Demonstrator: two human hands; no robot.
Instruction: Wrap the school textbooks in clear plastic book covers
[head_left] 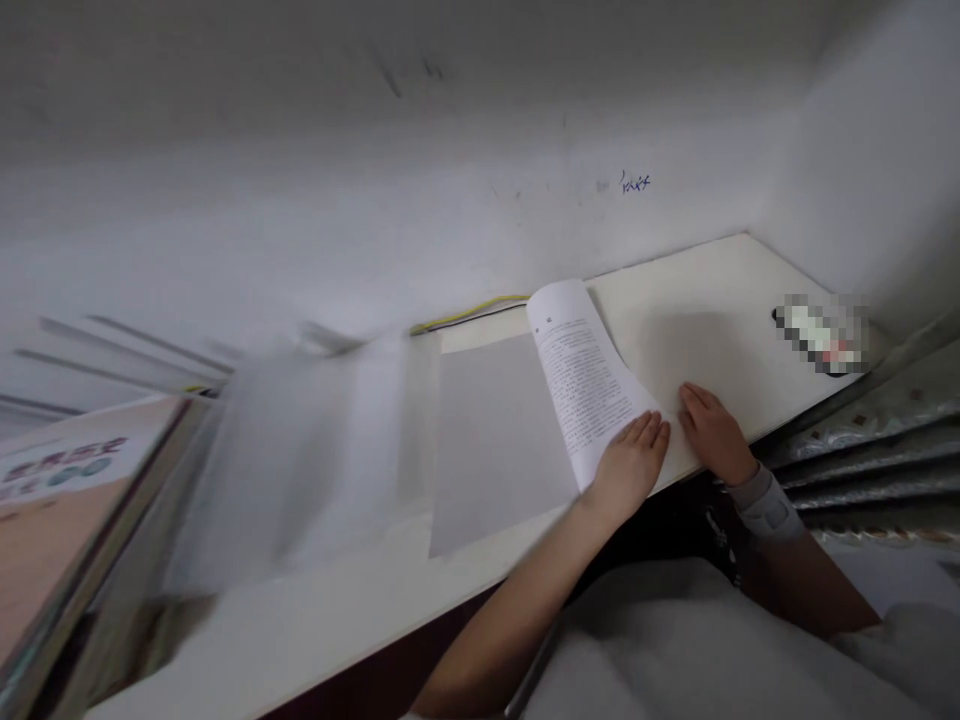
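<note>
A white sheet with printed lines of text [581, 370] curves upward at its far end on the desk. My left hand [634, 460] lies across its near right corner, fingers stretched out and close together. Just to the right, my right hand [709, 430] rests at the desk's front edge, fingers extended, with no object visible in it. A pale band circles the right wrist. Left of the printed sheet lies a plain grey sheet [499, 440], partly under it. Farther left are blurred pale sheets [315, 460].
Books with an orange-and-white cover [82, 490] stand at the left end of the white desk [315, 620]. A pixelated object [821, 335] lies at the right end. A yellow cable [472, 308] runs along the wall. Shiny patterned fabric [877, 440] hangs at right.
</note>
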